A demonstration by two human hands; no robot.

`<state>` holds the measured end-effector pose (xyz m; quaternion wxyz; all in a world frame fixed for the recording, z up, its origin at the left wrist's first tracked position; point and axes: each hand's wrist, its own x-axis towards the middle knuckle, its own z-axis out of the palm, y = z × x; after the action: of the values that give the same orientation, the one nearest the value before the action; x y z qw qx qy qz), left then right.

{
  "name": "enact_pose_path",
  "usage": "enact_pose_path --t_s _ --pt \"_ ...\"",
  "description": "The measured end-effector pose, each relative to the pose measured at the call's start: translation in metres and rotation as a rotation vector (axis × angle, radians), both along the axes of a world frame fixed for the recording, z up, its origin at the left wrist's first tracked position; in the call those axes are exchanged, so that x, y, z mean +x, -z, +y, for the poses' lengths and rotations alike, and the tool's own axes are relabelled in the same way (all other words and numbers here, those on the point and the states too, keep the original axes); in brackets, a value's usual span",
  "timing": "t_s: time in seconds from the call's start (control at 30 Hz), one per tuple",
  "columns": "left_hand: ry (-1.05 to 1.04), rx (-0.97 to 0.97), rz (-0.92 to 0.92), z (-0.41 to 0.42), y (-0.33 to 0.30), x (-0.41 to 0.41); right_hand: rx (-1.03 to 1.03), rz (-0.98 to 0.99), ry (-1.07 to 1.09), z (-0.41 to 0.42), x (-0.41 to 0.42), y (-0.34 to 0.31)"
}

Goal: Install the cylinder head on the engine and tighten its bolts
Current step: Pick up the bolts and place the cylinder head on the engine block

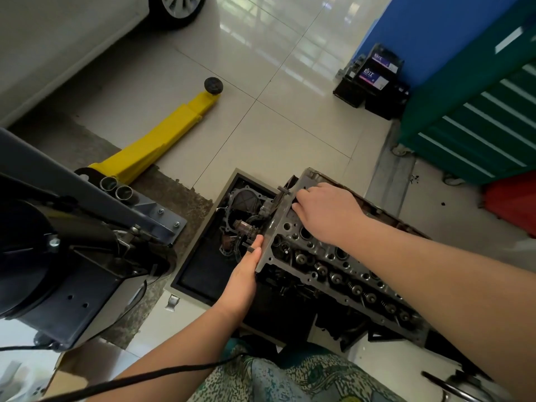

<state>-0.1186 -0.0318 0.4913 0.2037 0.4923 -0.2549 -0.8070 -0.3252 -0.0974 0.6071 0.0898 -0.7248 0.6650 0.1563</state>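
I am judging the job to be early: the head (333,265) is sitting on top of the engine (278,309) on the floor, valve springs and bolt holes facing up, but I am seeing no bolts standing in those holes and no wrench in either hand, so seating looks close to done and all the tightening is left. My left hand (246,274) is lying along the near left end of the head, fingers fairly straight and pressing against its end face, the thumb up by a small stud there; it is steadying rather than gripping. My right hand (324,210) is reaching over the far end of the head, knuckles up and fingers curled down onto the top face; it may be pinching something small or feeling for a hole, but the fingertips are hiding under the hand and I cannot tell. A black tray (203,256) of parts is lying just left of the engine.
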Motion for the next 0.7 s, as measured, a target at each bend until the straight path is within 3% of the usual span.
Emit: enact_pose_path --t_s 0.2,0.43,0.57,0.7 --pt "0.088 -0.024 -0.035 -0.007 -0.007 0.01 -0.055 -0.023 0.035 0.004 0.002 0.003" --pt "0.039 -0.159 -0.349 -0.033 -0.018 0.007 -0.043 0.007 0.202 0.003 0.017 0.007" --pt "0.095 -0.375 -0.422 -0.046 -0.051 0.002 -0.011 -0.01 0.313 0.011 0.021 -0.014" --pt "0.235 -0.69 -0.4 -0.047 -0.096 -0.02 -0.044 -0.238 0.488 0.07 0.024 -0.043"
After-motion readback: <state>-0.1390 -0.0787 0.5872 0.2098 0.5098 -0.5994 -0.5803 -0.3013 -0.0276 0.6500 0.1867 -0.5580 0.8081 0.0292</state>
